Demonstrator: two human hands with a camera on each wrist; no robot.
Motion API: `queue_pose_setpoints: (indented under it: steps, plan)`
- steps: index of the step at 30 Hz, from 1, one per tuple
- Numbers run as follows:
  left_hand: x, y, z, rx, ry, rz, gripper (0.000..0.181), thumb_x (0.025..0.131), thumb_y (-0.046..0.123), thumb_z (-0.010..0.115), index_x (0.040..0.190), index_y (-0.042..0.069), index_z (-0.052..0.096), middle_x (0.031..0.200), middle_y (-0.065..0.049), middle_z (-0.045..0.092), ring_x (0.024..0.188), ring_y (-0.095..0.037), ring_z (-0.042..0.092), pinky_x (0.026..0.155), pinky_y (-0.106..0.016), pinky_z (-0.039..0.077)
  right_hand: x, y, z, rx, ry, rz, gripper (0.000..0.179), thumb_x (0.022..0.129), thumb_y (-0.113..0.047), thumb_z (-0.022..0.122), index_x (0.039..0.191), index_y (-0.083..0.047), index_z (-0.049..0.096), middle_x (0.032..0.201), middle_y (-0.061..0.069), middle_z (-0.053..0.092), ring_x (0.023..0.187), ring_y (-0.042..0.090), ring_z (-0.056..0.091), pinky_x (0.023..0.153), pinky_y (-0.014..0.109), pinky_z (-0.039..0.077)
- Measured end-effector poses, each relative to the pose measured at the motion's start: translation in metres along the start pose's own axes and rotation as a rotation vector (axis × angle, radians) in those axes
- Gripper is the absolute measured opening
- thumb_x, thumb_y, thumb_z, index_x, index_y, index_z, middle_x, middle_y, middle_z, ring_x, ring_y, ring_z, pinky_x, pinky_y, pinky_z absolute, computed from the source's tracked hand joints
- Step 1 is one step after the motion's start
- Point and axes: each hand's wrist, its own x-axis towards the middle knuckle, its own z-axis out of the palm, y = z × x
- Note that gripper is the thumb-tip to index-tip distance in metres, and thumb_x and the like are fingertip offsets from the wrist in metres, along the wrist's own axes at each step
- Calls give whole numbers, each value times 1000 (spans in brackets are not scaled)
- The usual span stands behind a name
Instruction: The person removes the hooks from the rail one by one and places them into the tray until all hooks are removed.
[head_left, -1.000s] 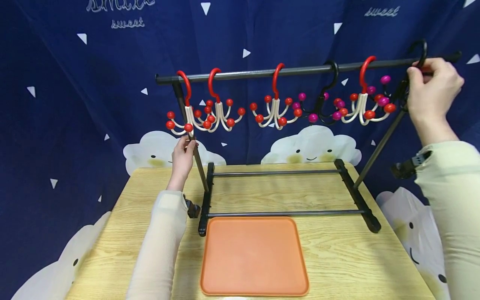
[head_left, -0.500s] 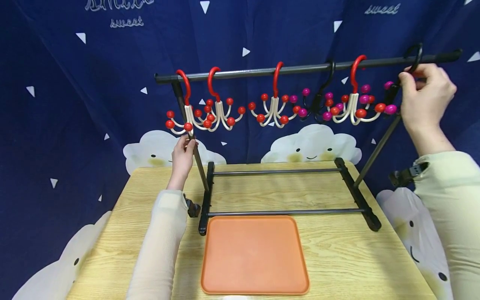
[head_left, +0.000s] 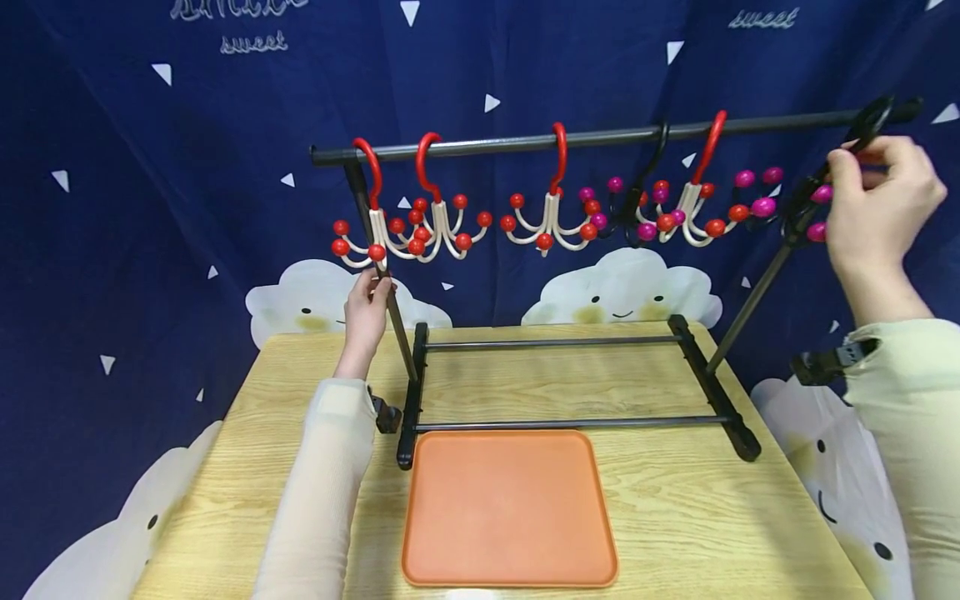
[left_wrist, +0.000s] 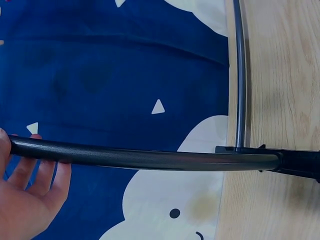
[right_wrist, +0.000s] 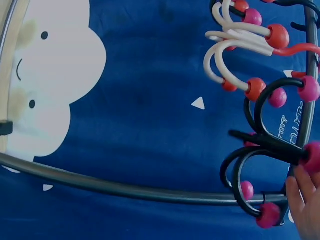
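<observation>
At the right end of the rack's top rail (head_left: 780, 126), my right hand (head_left: 877, 221) pinches the neck of a black multi-arm hanger with pink balls (right_wrist: 272, 143). Its hook overlaps the rail in the head view. Just left of it, a white hanger with a red hook (head_left: 690, 208) hangs tilted. Further along hang another black hanger (head_left: 636, 204) and several more white ones, among them a middle hanger (head_left: 551, 212). My left hand (head_left: 365, 317) grips the rack's left post (left_wrist: 125, 156), fingers partly hidden behind it in the left wrist view.
The black rack's base (head_left: 570, 423) stands on a wooden table (head_left: 690, 517). In front of it lies an orange tray (head_left: 510, 508). A dark blue curtain (head_left: 187, 208) with clouds and triangles hangs behind and beside the table.
My right hand moved left with the black hanger, then back right and slightly down; the hanger has turned. The neighbouring white hanger shifted left and tilted. My left hand stayed put.
</observation>
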Motion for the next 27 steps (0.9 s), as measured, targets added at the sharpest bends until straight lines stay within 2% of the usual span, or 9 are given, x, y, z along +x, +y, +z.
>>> queue_pose_setpoints:
  steps: [1, 4, 7, 14, 21, 25, 27]
  plan:
    - [0, 0, 0, 0, 2, -1, 24, 95, 25, 47, 111, 10, 55, 102, -12, 63, 95, -26, 59, 81, -35, 40, -2, 1, -1, -5, -4, 10, 14, 86, -32, 59, 97, -27, 65, 81, -31, 41, 64, -24, 45, 71, 4, 38]
    - [0, 0, 0, -5, 5, -3, 23, 95, 25, 47, 111, 10, 56, 101, -12, 63, 94, -27, 59, 81, -36, 40, -9, 3, -4, -19, -11, 14, 18, 87, -32, 58, 100, -22, 66, 80, -31, 40, 64, -24, 43, 79, 6, 35]
    - [1, -1, 0, -5, 0, 0, 25, 95, 25, 47, 112, 9, 55, 102, -12, 63, 95, -27, 58, 83, -37, 40, -16, 9, -7, -41, -10, 12, 18, 87, -33, 58, 100, -22, 66, 79, -31, 39, 64, -25, 41, 80, 7, 35]
    - [2, -1, 0, -9, -8, 10, 26, 95, 26, 47, 112, 8, 55, 102, -13, 63, 97, -28, 59, 85, -38, 41, -32, 30, -12, 1, -14, -29, 12, 86, -29, 60, 96, -25, 66, 80, -32, 43, 64, -24, 44, 83, 9, 33]
    - [-1, 1, 1, -7, 1, 18, 28, 94, 30, 48, 111, 8, 55, 100, -10, 63, 95, -26, 59, 83, -38, 40, -61, 41, -15, -17, -22, -39, 10, 85, -32, 61, 93, -29, 66, 81, -33, 47, 65, -24, 46, 62, 2, 35]
    - [0, 0, 0, -1, -8, 12, 26, 95, 27, 46, 112, 8, 54, 102, -13, 62, 98, -28, 59, 86, -39, 41, -83, 45, -13, 13, -49, -43, 10, 84, -30, 64, 92, -26, 67, 82, -30, 57, 65, -23, 49, 60, 2, 35]
    - [1, -1, 0, 1, -9, 9, 26, 96, 25, 46, 113, 8, 54, 103, -14, 62, 98, -29, 59, 86, -39, 41, -94, 47, -11, 29, -67, -48, 14, 84, -29, 65, 93, -19, 69, 80, -31, 57, 65, -23, 49, 60, 2, 35]
